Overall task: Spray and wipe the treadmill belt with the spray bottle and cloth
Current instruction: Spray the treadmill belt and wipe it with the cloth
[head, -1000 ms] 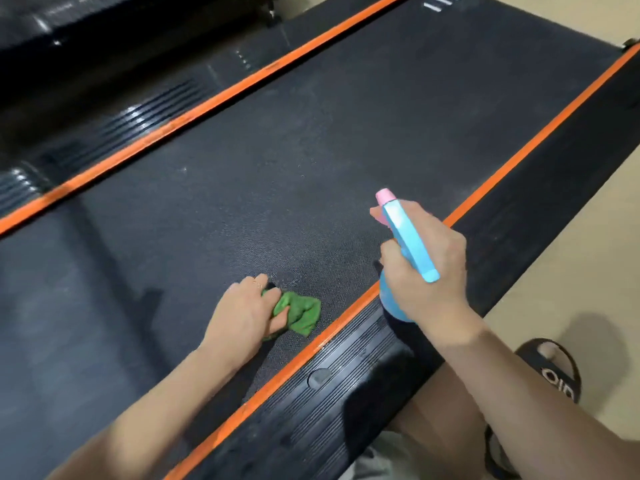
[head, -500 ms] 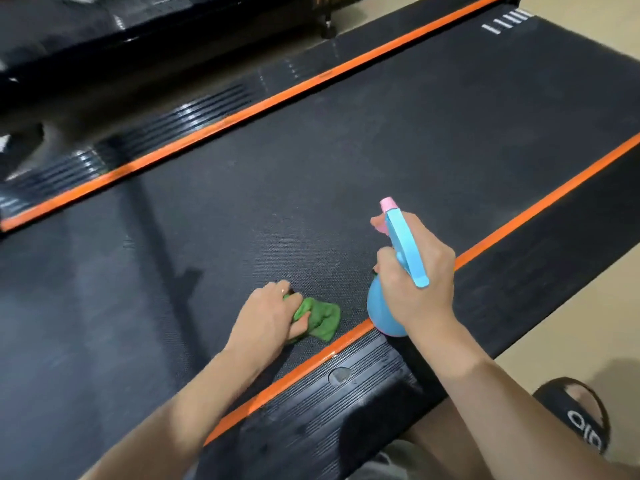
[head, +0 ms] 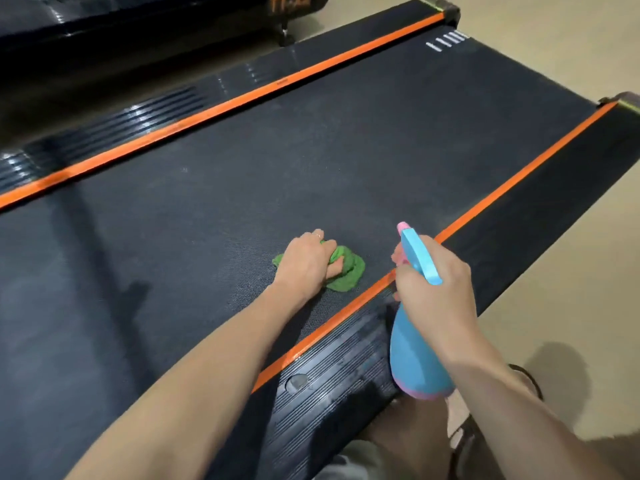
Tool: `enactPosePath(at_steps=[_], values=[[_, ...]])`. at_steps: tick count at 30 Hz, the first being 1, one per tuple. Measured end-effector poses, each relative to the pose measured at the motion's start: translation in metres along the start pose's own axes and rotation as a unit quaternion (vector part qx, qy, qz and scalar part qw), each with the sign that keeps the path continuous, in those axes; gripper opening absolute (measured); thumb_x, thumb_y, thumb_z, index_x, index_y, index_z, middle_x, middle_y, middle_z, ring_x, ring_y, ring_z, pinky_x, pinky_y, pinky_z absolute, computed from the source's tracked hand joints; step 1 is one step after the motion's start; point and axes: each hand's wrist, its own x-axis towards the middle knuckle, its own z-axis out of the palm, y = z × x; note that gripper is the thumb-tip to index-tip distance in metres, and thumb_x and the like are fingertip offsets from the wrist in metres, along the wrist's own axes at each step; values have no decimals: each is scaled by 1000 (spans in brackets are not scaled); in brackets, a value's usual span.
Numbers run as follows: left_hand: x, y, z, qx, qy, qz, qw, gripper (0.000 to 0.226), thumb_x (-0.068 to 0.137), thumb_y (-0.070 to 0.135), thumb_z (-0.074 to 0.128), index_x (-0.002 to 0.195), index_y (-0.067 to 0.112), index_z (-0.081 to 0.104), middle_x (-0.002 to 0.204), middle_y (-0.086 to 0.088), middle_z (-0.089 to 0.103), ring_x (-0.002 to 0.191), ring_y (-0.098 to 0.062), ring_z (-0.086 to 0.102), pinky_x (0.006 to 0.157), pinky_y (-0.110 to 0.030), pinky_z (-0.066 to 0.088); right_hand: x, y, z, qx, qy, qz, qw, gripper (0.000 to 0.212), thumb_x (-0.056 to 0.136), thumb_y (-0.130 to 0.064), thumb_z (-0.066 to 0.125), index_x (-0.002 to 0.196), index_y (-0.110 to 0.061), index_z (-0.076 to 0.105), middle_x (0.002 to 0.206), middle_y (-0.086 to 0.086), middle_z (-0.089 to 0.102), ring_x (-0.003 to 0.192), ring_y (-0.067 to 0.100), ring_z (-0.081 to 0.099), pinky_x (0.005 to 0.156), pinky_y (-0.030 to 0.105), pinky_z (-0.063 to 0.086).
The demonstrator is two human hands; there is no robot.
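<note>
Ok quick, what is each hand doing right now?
Left hand: fingers curled round the green cloth, pressing it on the treadmill belt.
Right hand: closed round the blue spray bottle.

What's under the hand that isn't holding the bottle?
A crumpled green cloth lies under the left hand, pressed onto the black treadmill belt. The hand covers the cloth's middle, so that part is hidden.

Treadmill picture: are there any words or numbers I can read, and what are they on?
Orange letters on the black machine at the top: too blurred to read.
White bars on the treadmill belt at its far end: marks only, no letters.
Spray bottle, cloth: no writing shows.
So nothing can be read.
</note>
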Motion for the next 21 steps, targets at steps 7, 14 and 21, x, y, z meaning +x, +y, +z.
enactPosePath(at_steps=[7, 14, 21], values=[[-130, -42, -12, -1, 17, 95, 995, 32, 85, 44, 48, 68, 17, 51, 72, -3, 46, 59, -26, 50, 52, -32, 41, 27, 4, -15, -75, -29, 151, 985, 28, 78, -30, 46, 95, -16, 64, 83, 4, 65, 81, 39, 72, 85, 47, 58], [-32, 2, 5, -15, 52, 4, 999, 46, 91, 48, 37, 72, 11, 57, 73, -5, 42, 60, -29, 50, 56, -37, 46, 20, 12, -26, -96, -39, 198, 975, 36, 62, -30, 35, 82, -12, 59, 84, 10, 70, 85, 37, 73, 82, 42, 55], [-79, -21, -6, -19, -2, 130, 991, 34, 88, 46, 47, 71, 17, 51, 73, -2, 43, 62, -25, 49, 57, -34, 42, 16, 9, -28, -139, -70, 146, 977, 17, 81, -29, 44, 78, -15, 53, 82, 7, 69, 80, 37, 72, 82, 41, 54]])
